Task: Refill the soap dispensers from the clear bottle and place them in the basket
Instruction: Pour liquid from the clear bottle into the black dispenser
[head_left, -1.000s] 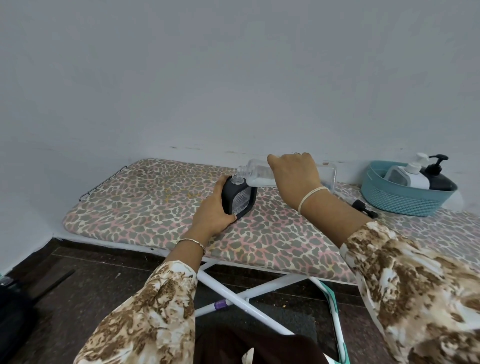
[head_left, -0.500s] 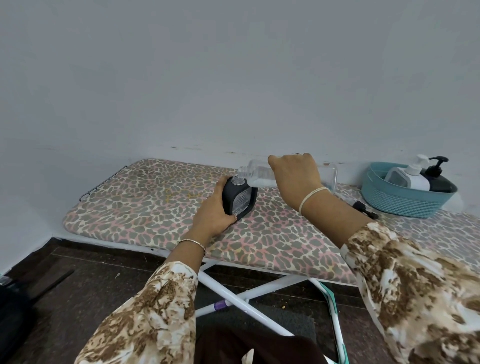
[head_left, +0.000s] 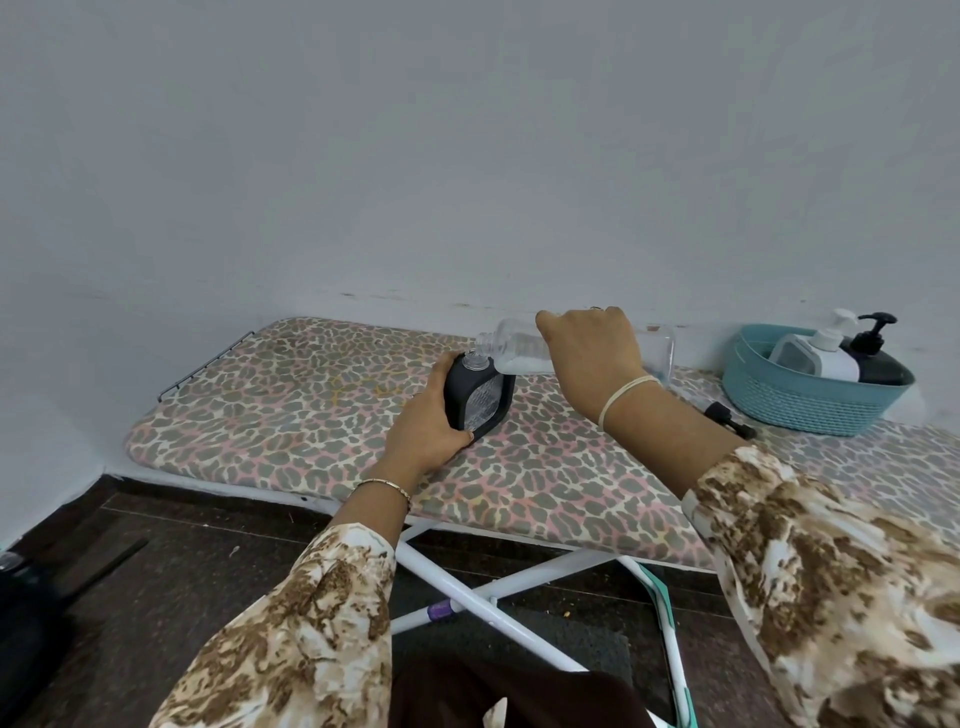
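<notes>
The black, window-fronted soap dispenser (head_left: 480, 396) is steadied on the leopard-print ironing board (head_left: 291, 410) by the left hand (head_left: 427, 432). The clear plastic bottle (head_left: 511, 352), gripped by the right hand (head_left: 592, 358), is tipped into its neck. Refilling is judged underway; capping follows.

1. Ironing board cover (head_left: 311, 410): leopard print in grey, pink and cream
2. Dispenser (head_left: 480, 400) near the board's middle: black shell, clear window
3. Bottle (head_left: 511, 347): clear
4. Basket (head_left: 810, 402) at the right end: teal, holding a white dispenser (head_left: 826, 351) and a black dispenser (head_left: 878, 358)
5. Sleeves (head_left: 841, 566): cream with brown mottling
6. Board legs (head_left: 467, 603): white
7. Wall (head_left: 467, 156): pale grey
</notes>
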